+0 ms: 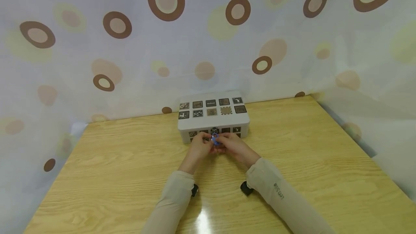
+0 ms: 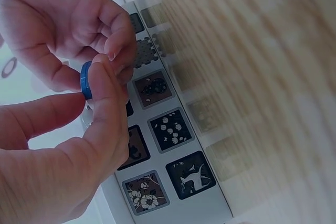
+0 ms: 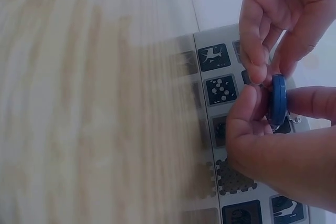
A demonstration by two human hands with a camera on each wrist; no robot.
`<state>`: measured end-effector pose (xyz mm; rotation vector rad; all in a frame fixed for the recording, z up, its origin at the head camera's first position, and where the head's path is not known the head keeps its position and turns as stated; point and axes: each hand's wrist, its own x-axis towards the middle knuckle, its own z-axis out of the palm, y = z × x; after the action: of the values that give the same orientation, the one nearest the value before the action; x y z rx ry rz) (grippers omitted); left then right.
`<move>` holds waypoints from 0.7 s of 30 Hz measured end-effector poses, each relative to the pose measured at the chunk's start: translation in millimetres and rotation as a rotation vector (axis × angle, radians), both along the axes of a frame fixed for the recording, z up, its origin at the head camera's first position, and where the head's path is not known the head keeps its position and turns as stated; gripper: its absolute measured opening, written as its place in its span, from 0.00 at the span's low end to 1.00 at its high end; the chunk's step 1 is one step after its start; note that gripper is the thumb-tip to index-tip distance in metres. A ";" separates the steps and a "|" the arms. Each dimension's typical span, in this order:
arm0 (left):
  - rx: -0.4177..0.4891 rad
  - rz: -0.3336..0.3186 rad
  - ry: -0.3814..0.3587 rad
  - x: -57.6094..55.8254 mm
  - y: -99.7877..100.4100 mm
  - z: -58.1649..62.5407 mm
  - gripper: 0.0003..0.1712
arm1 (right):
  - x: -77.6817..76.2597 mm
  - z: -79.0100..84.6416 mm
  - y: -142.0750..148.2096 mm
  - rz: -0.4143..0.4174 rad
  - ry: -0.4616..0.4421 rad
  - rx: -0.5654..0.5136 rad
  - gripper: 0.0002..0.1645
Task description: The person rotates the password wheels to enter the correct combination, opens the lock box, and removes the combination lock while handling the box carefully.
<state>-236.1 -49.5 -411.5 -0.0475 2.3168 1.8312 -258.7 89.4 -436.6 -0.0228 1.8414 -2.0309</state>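
One blue round piece (image 3: 278,100), exact form unclear to me, was pinched by my left hand (image 1: 200,146) and my right hand (image 1: 236,146), at the front of one white patterned box (image 1: 212,120).

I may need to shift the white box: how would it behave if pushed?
The white box is probably stiff, given its straight edges and flat faces. Being low and wide, it seems unlikely to tip. It might slide, since the table looks glossy.
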 end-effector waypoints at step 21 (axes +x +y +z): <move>-0.009 0.000 -0.013 -1.2 0.2 -2.4 0.15 | 1.1 1.3 1.5 -0.007 -0.008 -0.033 0.21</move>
<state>-237.3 -49.3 -413.9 -0.0603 2.3166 1.8146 -257.5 90.9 -435.3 -0.0173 1.8059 -2.0624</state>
